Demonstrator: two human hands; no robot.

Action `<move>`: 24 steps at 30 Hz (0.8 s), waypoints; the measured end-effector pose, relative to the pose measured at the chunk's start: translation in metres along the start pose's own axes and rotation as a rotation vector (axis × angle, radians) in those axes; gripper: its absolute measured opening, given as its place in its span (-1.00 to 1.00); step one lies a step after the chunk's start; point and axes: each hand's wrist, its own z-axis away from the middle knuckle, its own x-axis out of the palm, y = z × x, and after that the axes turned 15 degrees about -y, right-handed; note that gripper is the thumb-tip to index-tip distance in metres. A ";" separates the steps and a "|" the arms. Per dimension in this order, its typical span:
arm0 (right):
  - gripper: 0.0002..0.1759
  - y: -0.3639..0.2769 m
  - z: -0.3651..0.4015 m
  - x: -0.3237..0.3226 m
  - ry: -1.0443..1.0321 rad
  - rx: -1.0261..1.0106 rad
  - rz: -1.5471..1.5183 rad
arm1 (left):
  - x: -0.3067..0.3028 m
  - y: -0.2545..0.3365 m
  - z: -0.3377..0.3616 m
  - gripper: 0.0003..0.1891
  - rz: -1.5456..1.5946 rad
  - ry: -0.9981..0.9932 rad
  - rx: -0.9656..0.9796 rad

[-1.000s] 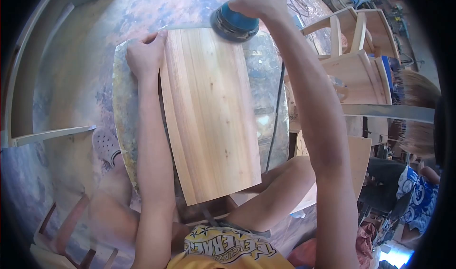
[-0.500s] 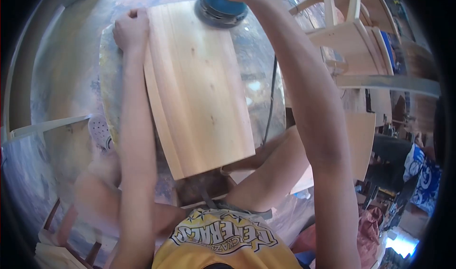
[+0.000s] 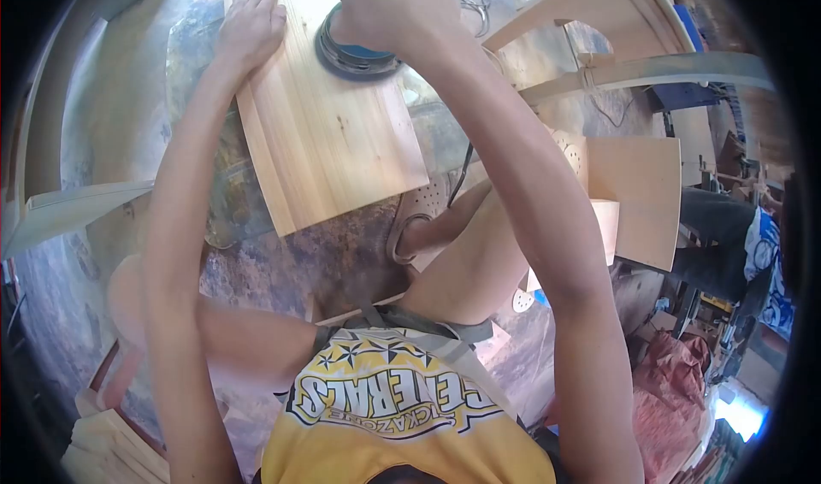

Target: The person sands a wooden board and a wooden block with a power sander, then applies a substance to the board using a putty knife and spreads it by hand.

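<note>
A pale wooden board (image 3: 333, 133) with a few knots lies lengthwise in front of me on a low, stained support. My left hand (image 3: 254, 29) rests flat on its far left edge, fingers stretched out and holding nothing. Wrapped over the top of a round power sander (image 3: 355, 63), blue with a dark rim, is my right hand (image 3: 400, 9). The sander sits on the board near its right edge. My right hand hides much of its upper body, and the far end of the board is cut off by the frame.
A dark cord (image 3: 462, 174) hangs below my right forearm. Wooden furniture pieces (image 3: 590, 18) stand at the upper right, and a wooden panel (image 3: 637, 197) is beside my leg. A red cloth or bag (image 3: 671, 407) lies at the lower right.
My left hand has gone from curled at the board's edge to flat on it. My right hand has drawn the sander nearer along the board. The view has tilted, so the board appears higher.
</note>
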 end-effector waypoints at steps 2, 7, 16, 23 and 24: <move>-0.67 0.000 0.017 -0.001 0.030 -0.008 0.004 | -0.002 0.006 0.010 -0.36 -0.057 -0.034 -0.002; -0.76 0.001 0.060 -0.010 -0.035 -0.012 -0.045 | -0.029 0.043 0.039 -0.26 -0.215 -0.167 -0.054; -0.65 -0.012 0.087 -0.024 -0.181 0.163 -0.005 | -0.061 0.090 0.082 -0.28 -0.229 -0.295 0.112; -0.52 -0.018 0.093 -0.006 -0.111 0.065 0.073 | -0.079 0.087 0.104 -0.23 -0.116 -0.360 0.282; -0.52 -0.021 0.094 -0.006 -0.141 0.088 0.059 | -0.074 0.083 0.099 -0.20 -0.088 -0.341 0.239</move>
